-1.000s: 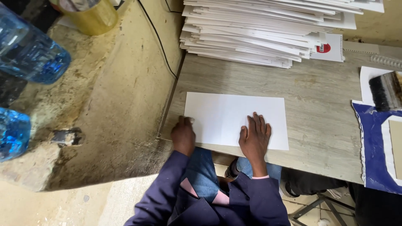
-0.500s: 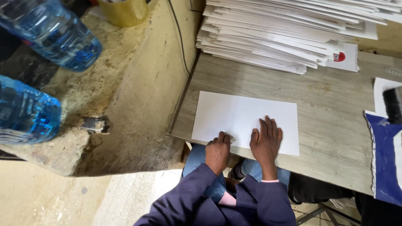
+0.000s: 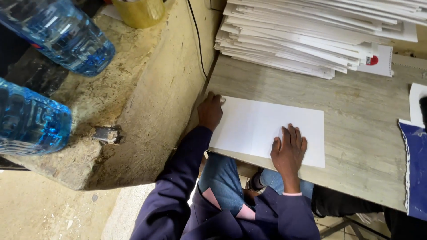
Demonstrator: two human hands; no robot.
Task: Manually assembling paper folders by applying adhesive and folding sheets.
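A white sheet of paper lies flat on the wooden table, close to its near edge. My right hand presses flat on the sheet's near right part, fingers spread. My left hand rests at the sheet's far left corner, fingers curled on the paper's edge. Both arms wear dark blue sleeves.
A tall stack of white sheets fills the table's far side. A blue bag lies at the right edge. Left of the table is a rough concrete ledge with two blue water bottles and a yellow tin.
My left hand has moved from the sheet's near edge up along the left side to its far left corner. My right hand stays pressed on the paper.
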